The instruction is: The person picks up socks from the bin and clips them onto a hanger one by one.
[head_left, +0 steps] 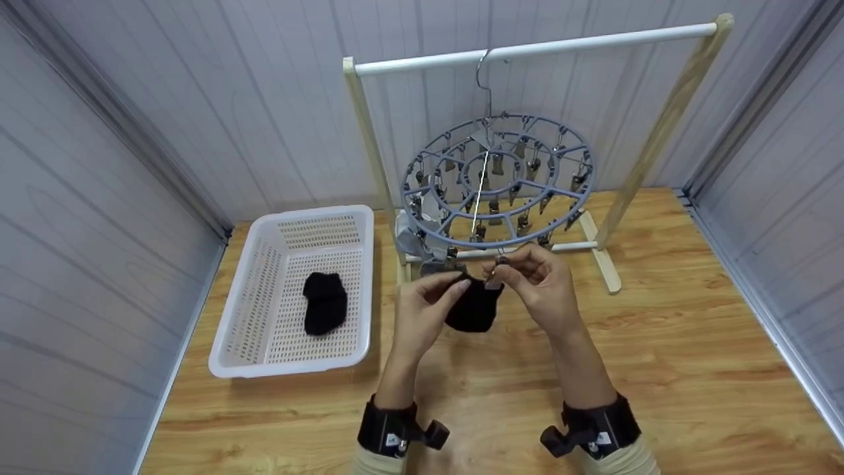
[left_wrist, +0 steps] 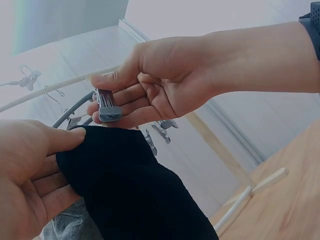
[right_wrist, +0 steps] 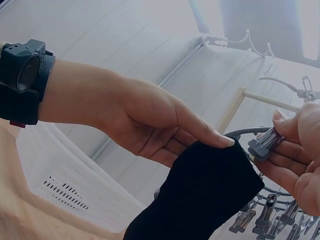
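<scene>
My left hand (head_left: 420,315) pinches the cuff edge of a black sock (head_left: 473,311) between thumb and fingers. The sock hangs down below the front rim of a round blue-grey clip hanger (head_left: 508,239). Beside the cuff, my right hand (head_left: 547,293) holds a metal clip with grey tips (left_wrist: 107,107) between thumb and fingers. In the left wrist view the clip's tips are close above the sock's top edge, and the right wrist view shows them apart from the fabric. Grey socks (head_left: 410,239) hang at the hanger's left side.
A white plastic basket (head_left: 227,330) on the left holds another black sock (head_left: 325,303). The hanger hooks over the white bar (head_left: 560,47) of a wooden stand (head_left: 666,125). Several clips dangle from its rings. Panelled walls (head_left: 198,99) surround the wood-patterned surface (head_left: 692,369).
</scene>
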The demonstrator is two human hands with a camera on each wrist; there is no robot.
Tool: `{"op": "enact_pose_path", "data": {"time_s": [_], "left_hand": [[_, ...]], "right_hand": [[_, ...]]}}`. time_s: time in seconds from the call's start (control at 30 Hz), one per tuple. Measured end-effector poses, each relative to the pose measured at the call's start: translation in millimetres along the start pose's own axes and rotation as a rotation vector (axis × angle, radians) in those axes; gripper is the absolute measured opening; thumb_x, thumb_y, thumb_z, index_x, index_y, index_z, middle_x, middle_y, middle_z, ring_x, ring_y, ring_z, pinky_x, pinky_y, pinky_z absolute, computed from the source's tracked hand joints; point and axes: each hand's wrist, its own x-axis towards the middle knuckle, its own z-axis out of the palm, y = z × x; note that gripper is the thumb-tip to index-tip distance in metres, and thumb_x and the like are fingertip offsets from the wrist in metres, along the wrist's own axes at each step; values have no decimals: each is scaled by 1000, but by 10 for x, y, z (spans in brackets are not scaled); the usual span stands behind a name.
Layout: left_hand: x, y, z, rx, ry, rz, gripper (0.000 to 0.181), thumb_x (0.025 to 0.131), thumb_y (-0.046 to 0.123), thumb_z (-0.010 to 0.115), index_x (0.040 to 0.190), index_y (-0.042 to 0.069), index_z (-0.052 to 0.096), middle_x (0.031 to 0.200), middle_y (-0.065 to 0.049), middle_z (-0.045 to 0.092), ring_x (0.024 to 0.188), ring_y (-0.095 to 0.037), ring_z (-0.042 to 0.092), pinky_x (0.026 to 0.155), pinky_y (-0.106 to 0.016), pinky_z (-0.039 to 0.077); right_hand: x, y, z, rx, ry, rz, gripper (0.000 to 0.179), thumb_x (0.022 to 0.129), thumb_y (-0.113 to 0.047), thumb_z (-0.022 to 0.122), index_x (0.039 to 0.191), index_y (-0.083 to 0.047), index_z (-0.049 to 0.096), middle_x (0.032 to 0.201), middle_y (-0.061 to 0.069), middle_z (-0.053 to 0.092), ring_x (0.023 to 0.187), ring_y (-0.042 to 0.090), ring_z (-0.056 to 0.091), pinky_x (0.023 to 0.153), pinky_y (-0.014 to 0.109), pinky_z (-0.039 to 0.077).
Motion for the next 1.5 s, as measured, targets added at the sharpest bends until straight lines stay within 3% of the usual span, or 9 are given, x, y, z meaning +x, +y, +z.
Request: {"op": "enact_pose_path", "data": {"time_s": [0.17,0.47,0.73,0.93,1.1,1.23,1.5], "left_hand": [[2,8,6,-16,-8,11,15,94,5,80,107,-3,81,104,-15,79,91,-22,76,82,-32,63],[-8,11,15,-39,-23,10,15,94,2,80,107,-5,81,107,-15,79,95,-22,76,84,-33,63],[-7,16,19,-55,-20,33,14,93,2,80,106,-4,82,106,-14,80,96,-23,77,83,-34,63],[-1,8,22,-67,-9,42,15,92,0,80,106,-7,81,105,-14,80,96,-23,77,84,-35,63],[3,10,15,-68,-3,48,16,92,-1,80,106,-9,79,104,-16,80,95,-22,77,84,-34,63],[4,8,15,-86,-13,42,15,93,-3,79,106,-9,79,104,-19,79,95,-22,77,84,-34,63],[1,3,26,-99,-12,41,15,93,-4,78,107,-9,79,104,-20,79,95,-21,77,84,-33,63]], "right_hand": [[4,14,-9,20,9,19,17,100,0,71,101,14,63,100,22,78,88,25,78,80,35,64],[14,69,-10,82,35,12,16,100,1,70,97,14,61,98,37,72,90,30,79,82,36,64],[10,87,35,92,34,-5,20,101,-2,71,98,15,63,97,27,77,90,26,78,80,34,64],[8,100,68,77,27,-6,20,100,-2,72,97,15,64,96,25,77,88,28,78,74,29,62],[1,100,90,62,27,8,23,99,-4,74,98,17,64,96,29,76,90,26,78,76,31,63],[1,99,99,65,38,7,26,99,-5,75,98,18,63,96,23,78,90,26,79,77,31,63],[-1,106,98,28,38,17,19,99,-1,73,97,16,65,94,17,79,85,24,78,71,28,62]]}}
